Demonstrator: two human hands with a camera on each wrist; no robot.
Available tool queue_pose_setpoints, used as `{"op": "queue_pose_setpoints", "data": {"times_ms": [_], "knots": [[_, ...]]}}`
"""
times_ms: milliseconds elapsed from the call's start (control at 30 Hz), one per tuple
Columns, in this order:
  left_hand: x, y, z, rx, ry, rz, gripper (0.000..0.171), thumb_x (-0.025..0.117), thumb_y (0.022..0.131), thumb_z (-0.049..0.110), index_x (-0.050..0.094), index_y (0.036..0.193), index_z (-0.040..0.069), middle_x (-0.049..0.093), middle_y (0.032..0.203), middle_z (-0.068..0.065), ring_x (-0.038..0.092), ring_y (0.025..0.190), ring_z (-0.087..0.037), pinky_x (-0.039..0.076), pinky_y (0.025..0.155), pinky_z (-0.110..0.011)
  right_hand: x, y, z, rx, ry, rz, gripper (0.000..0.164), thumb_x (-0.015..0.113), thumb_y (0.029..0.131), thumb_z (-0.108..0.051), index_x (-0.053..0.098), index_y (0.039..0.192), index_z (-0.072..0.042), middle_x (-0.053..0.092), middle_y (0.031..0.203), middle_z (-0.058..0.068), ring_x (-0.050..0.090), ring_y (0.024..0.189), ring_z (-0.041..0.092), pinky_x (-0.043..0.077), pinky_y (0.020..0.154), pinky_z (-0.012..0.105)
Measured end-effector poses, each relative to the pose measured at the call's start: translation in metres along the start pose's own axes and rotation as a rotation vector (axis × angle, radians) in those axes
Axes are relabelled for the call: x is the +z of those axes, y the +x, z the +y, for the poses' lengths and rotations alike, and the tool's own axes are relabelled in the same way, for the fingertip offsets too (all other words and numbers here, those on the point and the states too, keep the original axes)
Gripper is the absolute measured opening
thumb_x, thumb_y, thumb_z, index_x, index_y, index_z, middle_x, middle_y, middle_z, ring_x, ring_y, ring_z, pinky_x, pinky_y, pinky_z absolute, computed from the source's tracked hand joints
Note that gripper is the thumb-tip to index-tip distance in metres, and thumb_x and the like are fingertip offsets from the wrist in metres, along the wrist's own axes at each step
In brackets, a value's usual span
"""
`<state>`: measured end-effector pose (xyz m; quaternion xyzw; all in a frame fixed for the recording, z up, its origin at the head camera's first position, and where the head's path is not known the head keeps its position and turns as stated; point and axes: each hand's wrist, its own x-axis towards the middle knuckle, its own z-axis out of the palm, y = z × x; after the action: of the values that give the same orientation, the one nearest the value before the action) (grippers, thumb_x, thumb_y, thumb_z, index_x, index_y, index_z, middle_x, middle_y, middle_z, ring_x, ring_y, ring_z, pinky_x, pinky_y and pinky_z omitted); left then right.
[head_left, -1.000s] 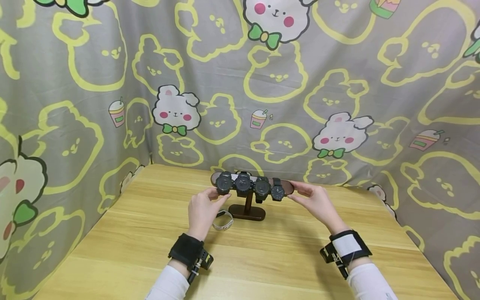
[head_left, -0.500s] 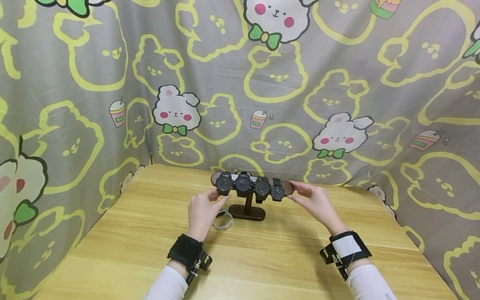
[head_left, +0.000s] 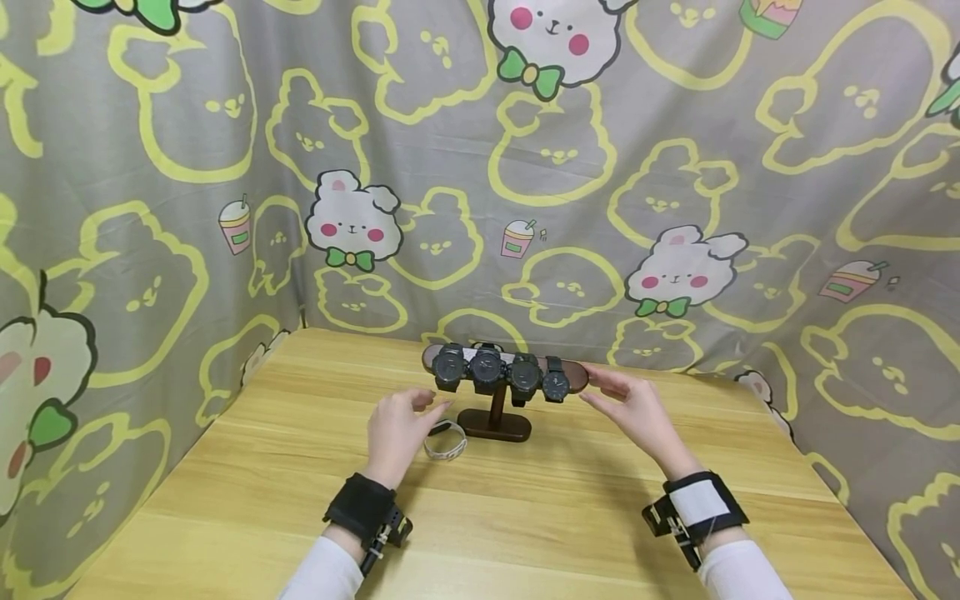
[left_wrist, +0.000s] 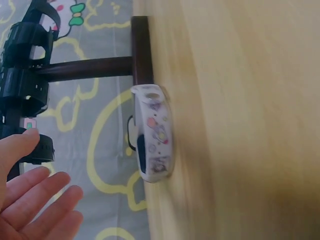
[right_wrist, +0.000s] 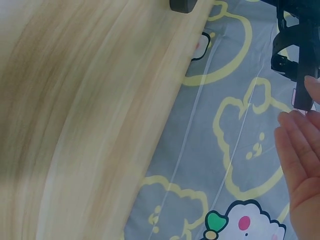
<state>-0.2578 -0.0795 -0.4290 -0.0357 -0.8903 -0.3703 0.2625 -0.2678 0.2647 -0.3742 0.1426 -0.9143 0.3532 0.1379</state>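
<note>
A dark brown T-shaped watch stand point(head_left: 495, 426) stands upright at the back of the table. Several black watches, among them a chunky one point(head_left: 448, 367) at the left and a slimmer one point(head_left: 556, 384) at the right, hang around its crossbar. My left hand point(head_left: 395, 429) is just off the bar's left end, fingers loosely spread and holding nothing. At the right end, my right hand point(head_left: 636, 415) has thumb and fingers parted close by the bar tip point(right_wrist: 303, 95); contact is hard to tell. A pale printed wristband point(left_wrist: 156, 135) lies looped beside the stand's base, near my left hand.
The wooden table point(head_left: 525, 525) reaches back to a grey curtain point(head_left: 450, 125) with yellow bear outlines, which also hangs along both sides. Each wrist carries a black strap with a camera mount.
My left hand has let go of the bar's left end and drawn back toward the lower left. My right hand has eased slightly away from the right end. Stand and watches stay put.
</note>
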Motion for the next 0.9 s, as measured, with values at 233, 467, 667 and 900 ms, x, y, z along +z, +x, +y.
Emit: {"op": "queue_pose_setpoints", "data": {"times_ms": [233,467,667,900], "knots": [[-0.005,-0.006,-0.011,-0.03,0.052,-0.077,0.029,0.085,0.083,0.037,0.082,0.094,0.01,0.082,0.086,-0.004,0.077,0.077,-0.024,0.055,0.059,-0.032,0.001,-0.006,0.003,-0.014,0.004,0.02,0.043,0.075,0.094,-0.015,0.066,0.133,0.001,0.071,0.126,0.026,0.071,0.116,0.041,0.058,0.1,0.052],[-0.007,-0.012,-0.024,-0.065,0.096,-0.15,0.021,0.086,0.081,0.035,0.082,0.084,0.014,0.08,0.079,-0.001,0.071,0.069,-0.016,0.05,0.056,-0.028,0.002,-0.014,0.007,0.002,0.017,0.007,0.045,0.075,0.094,-0.018,0.065,0.133,0.002,0.071,0.127,0.025,0.071,0.117,0.04,0.058,0.099,0.05],[-0.01,-0.013,-0.026,-0.1,0.11,-0.215,0.021,0.086,0.08,0.035,0.079,0.071,0.017,0.075,0.068,0.003,0.058,0.057,-0.009,0.042,0.05,-0.024,0.004,-0.022,0.009,0.03,0.007,-0.018,0.044,0.075,0.094,-0.015,0.065,0.133,0.004,0.072,0.126,0.024,0.071,0.116,0.041,0.059,0.096,0.048],[-0.011,-0.011,-0.027,-0.161,0.124,-0.323,0.022,0.086,0.08,0.033,0.077,0.069,0.016,0.063,0.049,0.005,0.053,0.044,-0.008,0.037,0.046,-0.024,0.01,-0.029,0.01,0.01,0.009,-0.024,0.042,0.076,0.092,-0.012,0.067,0.13,0.004,0.074,0.123,0.024,0.073,0.113,0.039,0.06,0.096,0.047]]}}
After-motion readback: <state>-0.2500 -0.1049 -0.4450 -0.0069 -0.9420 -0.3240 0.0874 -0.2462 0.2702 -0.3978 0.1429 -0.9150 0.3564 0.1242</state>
